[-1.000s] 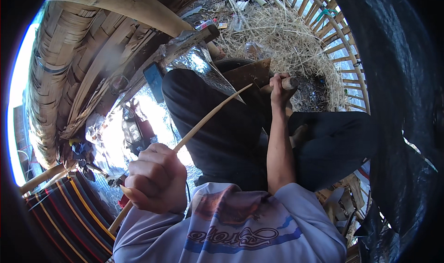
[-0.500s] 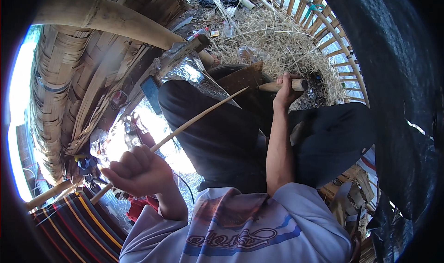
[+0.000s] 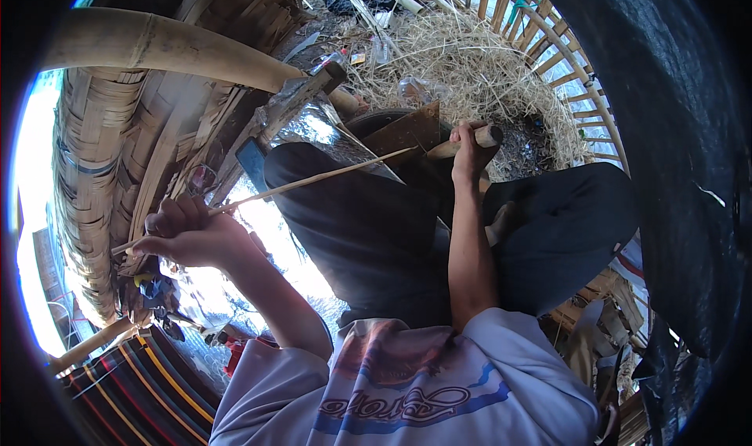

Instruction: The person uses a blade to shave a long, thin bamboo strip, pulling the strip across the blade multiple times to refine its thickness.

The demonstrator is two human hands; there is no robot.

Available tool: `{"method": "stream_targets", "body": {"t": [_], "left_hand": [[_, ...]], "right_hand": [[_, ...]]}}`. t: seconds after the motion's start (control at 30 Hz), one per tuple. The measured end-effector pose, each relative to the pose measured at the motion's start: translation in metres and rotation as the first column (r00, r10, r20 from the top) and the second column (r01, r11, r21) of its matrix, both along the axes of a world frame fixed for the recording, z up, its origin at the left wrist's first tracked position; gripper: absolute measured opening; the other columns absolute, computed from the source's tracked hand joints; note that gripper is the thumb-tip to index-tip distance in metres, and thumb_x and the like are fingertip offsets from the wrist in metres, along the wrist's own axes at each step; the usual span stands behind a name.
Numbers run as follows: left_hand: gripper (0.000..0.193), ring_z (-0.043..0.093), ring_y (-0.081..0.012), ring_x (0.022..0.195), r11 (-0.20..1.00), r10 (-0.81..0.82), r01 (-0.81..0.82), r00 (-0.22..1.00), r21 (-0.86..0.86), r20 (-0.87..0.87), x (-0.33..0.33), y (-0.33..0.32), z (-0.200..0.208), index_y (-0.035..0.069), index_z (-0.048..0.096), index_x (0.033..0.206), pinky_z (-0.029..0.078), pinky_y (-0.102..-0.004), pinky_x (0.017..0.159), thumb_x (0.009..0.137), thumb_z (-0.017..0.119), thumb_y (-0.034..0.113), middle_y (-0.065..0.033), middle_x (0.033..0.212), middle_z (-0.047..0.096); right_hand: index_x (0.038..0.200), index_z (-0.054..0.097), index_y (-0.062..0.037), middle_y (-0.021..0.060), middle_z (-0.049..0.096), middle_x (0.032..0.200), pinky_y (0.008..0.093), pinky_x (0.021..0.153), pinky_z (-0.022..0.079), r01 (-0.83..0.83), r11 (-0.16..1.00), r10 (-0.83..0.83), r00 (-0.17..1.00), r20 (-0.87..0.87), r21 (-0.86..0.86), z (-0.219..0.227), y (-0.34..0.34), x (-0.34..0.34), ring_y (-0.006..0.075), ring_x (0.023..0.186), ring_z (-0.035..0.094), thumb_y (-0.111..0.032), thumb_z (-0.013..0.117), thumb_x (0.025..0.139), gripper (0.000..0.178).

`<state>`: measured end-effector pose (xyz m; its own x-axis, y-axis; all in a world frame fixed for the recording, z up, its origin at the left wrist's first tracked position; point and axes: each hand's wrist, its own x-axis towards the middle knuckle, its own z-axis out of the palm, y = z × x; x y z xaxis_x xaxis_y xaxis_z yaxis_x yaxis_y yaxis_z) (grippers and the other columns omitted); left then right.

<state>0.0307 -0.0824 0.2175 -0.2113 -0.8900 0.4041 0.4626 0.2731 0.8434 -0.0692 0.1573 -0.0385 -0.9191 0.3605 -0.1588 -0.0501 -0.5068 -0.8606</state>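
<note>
At far left I have a striped cloth (image 3: 149, 383) low down and a woven bamboo wall (image 3: 94, 195) above it. Next comes the left hand (image 3: 196, 230), fingers curled snugly around a thin pale strip (image 3: 313, 181), whose short end pokes out past the thumb. The strip slants up and rightward over the left knee (image 3: 301, 168), its far tip beside a wooden handle (image 3: 489, 136). The right hand (image 3: 468, 152) is closed around that handle; I can't make out a blade, or whether tip and tool touch. I'd judge the step in hand to be shaving down the strip. The next move, I think, calls for a steady right fist and an even, straight pull by the left, clear of the knee. Rightmost, beyond the handle, lies loose straw (image 3: 486, 77).
</note>
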Motion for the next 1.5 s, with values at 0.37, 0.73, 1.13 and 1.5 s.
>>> {"method": "stream_targets", "body": {"t": [0.37, 0.73, 1.13, 1.5], "left_hand": [[0.052, 0.011, -0.0080, 0.047, 0.902, -0.420, 0.428, 0.899, 0.049, -0.120, -0.006, -0.010, 0.002, 0.017, 0.019, 0.059, 0.009, -0.0273, 0.044, 0.093, 0.033, 0.054, 0.0047, 0.053, 0.013], [0.052, 0.009, -0.0040, 0.039, 0.811, -0.580, 0.583, 0.794, -0.043, -0.181, 0.014, -0.008, -0.003, 0.018, 0.023, 0.060, 0.010, -0.0222, 0.038, 0.093, 0.029, 0.057, 0.0067, 0.046, 0.014], [0.053, 0.008, -0.0040, 0.040, 0.771, -0.630, 0.634, 0.743, -0.062, -0.226, 0.011, 0.008, 0.001, 0.018, 0.023, 0.060, 0.010, -0.0225, 0.038, 0.091, 0.035, 0.059, 0.0066, 0.046, 0.014], [0.052, 0.008, -0.0055, 0.042, 0.716, -0.685, 0.695, 0.679, -0.067, -0.264, 0.006, 0.008, 0.002, 0.017, 0.024, 0.061, 0.009, -0.0246, 0.039, 0.090, 0.033, 0.060, 0.0065, 0.048, 0.013]], "right_hand": [[0.063, 0.047, -0.0031, 0.0038, 0.050, 0.054, 0.0245, 0.046, 0.039, 0.026, 0.999, -0.035, 0.970, -0.239, -0.041, 0.038, 0.012, -0.010, 0.0101, 0.045, 0.047, 0.001, 0.059, 0.079, 0.020], [0.060, 0.051, -0.0024, -0.0014, 0.051, 0.053, 0.0215, 0.045, 0.037, -0.143, 0.966, 0.186, 0.963, -0.194, 0.213, 0.027, -0.001, -0.005, 0.0048, 0.048, 0.047, -0.006, 0.062, 0.079, 0.022], [0.059, 0.051, -0.0026, 0.0022, 0.047, 0.049, 0.0264, 0.046, 0.036, -0.056, 0.917, 0.173, 0.948, -0.268, 0.395, 0.034, -0.004, -0.006, 0.0065, 0.047, 0.043, -0.008, 0.063, 0.076, 0.021], [0.060, 0.052, -0.0023, 0.0024, 0.048, 0.050, 0.0265, 0.046, 0.037, -0.067, 0.923, 0.187, 0.939, -0.288, 0.379, 0.030, -0.012, -0.002, 0.0075, 0.048, 0.044, -0.006, 0.062, 0.076, 0.019]]}}
